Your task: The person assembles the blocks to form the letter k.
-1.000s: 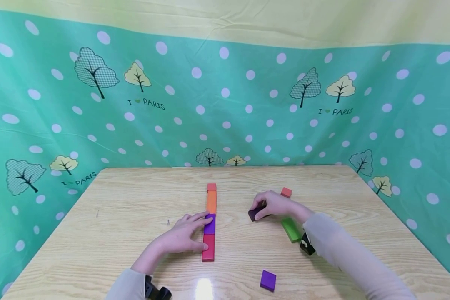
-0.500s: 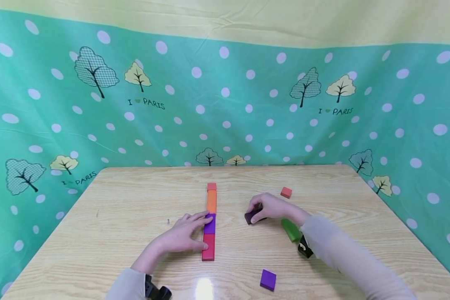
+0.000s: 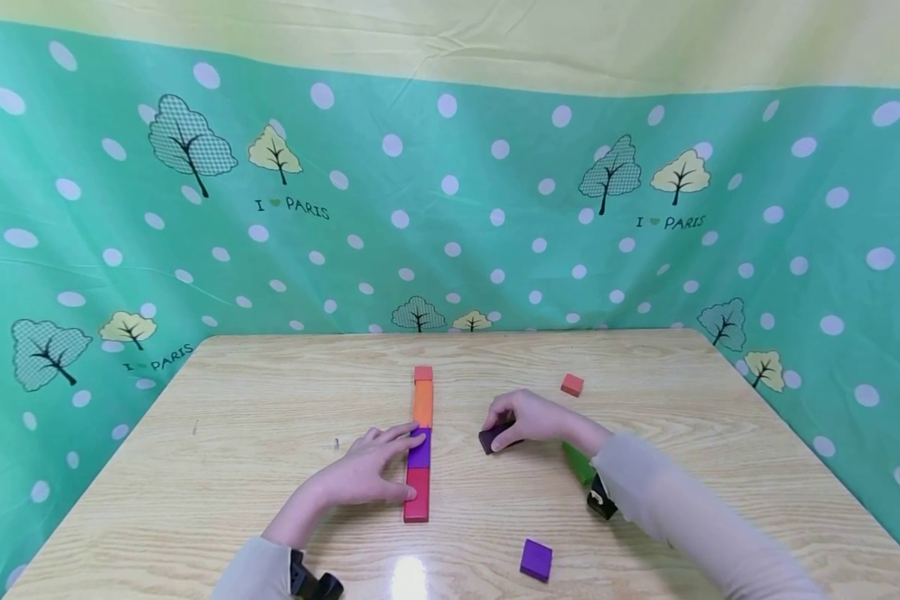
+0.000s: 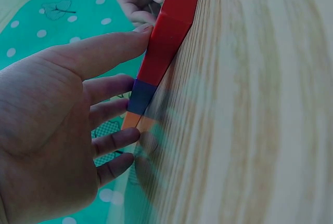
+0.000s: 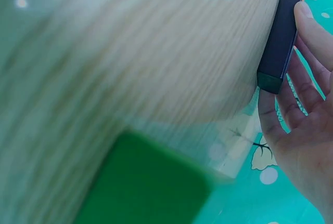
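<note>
A straight row of blocks runs away from me on the table: a long red block nearest, then a purple block, an orange block and a small red block at the far end. My left hand rests against the row's left side, thumb at the red block and a fingertip on the purple one, its fingers extended. To the right of the row, my right hand pinches a long black block between thumb and fingers. In the head view the hand hides part of it.
A green block lies partly hidden beneath my right wrist. A small red block sits beyond that hand, and a purple block lies near the front. A patterned curtain stands behind the wooden table.
My right hand has moved left and slightly nearer to me with the black block, closing in on the row. The left hand and the row stay as they were.
</note>
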Available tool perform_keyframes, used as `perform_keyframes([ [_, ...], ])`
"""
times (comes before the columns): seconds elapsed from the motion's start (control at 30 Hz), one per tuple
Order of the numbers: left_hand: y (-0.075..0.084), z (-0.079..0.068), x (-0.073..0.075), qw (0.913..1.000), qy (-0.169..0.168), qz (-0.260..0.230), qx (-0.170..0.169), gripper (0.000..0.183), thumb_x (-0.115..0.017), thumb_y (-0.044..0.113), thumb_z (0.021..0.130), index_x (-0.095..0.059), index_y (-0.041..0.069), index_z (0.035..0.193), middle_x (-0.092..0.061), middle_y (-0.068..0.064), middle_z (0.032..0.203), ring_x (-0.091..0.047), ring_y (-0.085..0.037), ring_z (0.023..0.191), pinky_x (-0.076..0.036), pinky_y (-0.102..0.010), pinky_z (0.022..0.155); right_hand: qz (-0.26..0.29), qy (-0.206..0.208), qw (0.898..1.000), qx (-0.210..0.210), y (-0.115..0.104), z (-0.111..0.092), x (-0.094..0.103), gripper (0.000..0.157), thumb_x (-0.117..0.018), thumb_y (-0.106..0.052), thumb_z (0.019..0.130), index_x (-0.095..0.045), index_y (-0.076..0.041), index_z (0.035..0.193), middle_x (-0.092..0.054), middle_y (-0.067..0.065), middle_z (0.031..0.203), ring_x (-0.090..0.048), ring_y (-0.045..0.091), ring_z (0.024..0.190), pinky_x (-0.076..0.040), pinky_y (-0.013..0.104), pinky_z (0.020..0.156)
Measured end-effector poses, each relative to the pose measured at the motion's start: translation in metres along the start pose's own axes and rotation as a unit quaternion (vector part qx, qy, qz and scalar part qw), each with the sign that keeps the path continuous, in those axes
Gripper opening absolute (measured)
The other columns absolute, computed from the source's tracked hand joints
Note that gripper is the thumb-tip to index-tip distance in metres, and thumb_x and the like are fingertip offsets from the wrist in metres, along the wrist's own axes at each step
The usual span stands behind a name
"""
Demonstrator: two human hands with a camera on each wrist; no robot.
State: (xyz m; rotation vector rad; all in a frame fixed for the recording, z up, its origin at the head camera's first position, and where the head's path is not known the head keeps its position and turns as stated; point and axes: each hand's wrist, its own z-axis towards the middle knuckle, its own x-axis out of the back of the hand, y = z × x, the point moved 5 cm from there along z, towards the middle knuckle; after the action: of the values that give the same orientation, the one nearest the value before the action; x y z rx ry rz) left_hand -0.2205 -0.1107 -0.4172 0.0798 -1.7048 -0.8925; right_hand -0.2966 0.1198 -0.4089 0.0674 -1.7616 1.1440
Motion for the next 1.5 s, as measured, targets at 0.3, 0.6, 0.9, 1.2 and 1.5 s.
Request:
perform_keyframes([
  [0.3,0.0,-0.001,-0.001,1.0,-0.001,-0.001,-0.006,0.073,-0.069,0.044,0.074,-0.041,0.02,0.138,-0.028,-0.003,0.148,-0.018,-0.046,0.132,-0.02,-0.067,0.098,-0.001,-0.003,1.0,-0.012,-0.004,0.008,-0.007,0.018,-0.074,-0.022,0.075,-0.069,-0.019,0.091,-0.064,-0.005,0.093,-0.054,0.013,0.085,-0.043,0.03,0.078],
  [0.6,0.0,0.0,-0.001,1.0,-0.002,-0.004,-0.002,0.073,-0.069,0.044,0.074,-0.041,0.02,0.137,-0.028,-0.003,0.148,-0.018,-0.044,0.132,-0.02,-0.067,0.098,-0.011,-0.003,1.0,0.008,-0.011,0.017,-0.012,0.018,-0.074,-0.021,0.075,-0.068,-0.018,0.092,-0.063,-0.007,0.092,-0.054,0.011,0.086,-0.044,0.03,0.079],
  [0.9,0.001,-0.001,0.0,1.0,-0.004,-0.002,-0.001,0.073,-0.069,0.044,0.075,-0.041,0.02,0.138,-0.028,-0.001,0.148,-0.018,-0.043,0.133,-0.02,-0.067,0.098,-0.014,0.005,1.0,0.012,-0.018,0.025,-0.017,0.021,-0.073,-0.021,0.076,-0.07,-0.017,0.097,-0.063,-0.007,0.094,-0.054,0.011,0.089,-0.043,0.03,0.082],
  [1.2,0.001,0.0,0.0,1.0,-0.005,-0.003,-0.007,0.074,-0.069,0.044,0.074,-0.041,0.019,0.138,-0.028,-0.003,0.148,-0.018,-0.045,0.132,-0.019,-0.067,0.098,-0.02,0.01,1.0,0.014,-0.024,0.031,-0.019,0.022,-0.073,-0.02,0.076,-0.07,-0.016,0.098,-0.063,-0.006,0.094,-0.054,0.01,0.09,-0.043,0.029,0.082],
  [1.5,0.0,0.0,0.001,1.0,-0.003,-0.004,-0.008,0.074,-0.069,0.044,0.074,-0.041,0.019,0.138,-0.028,-0.003,0.148,-0.021,-0.042,0.131,-0.023,-0.065,0.098,-0.031,0.015,0.999,0.012,-0.028,0.038,-0.022,0.023,-0.073,-0.02,0.077,-0.07,-0.016,0.099,-0.063,-0.005,0.097,-0.054,0.011,0.091,-0.042,0.028,0.083],
])
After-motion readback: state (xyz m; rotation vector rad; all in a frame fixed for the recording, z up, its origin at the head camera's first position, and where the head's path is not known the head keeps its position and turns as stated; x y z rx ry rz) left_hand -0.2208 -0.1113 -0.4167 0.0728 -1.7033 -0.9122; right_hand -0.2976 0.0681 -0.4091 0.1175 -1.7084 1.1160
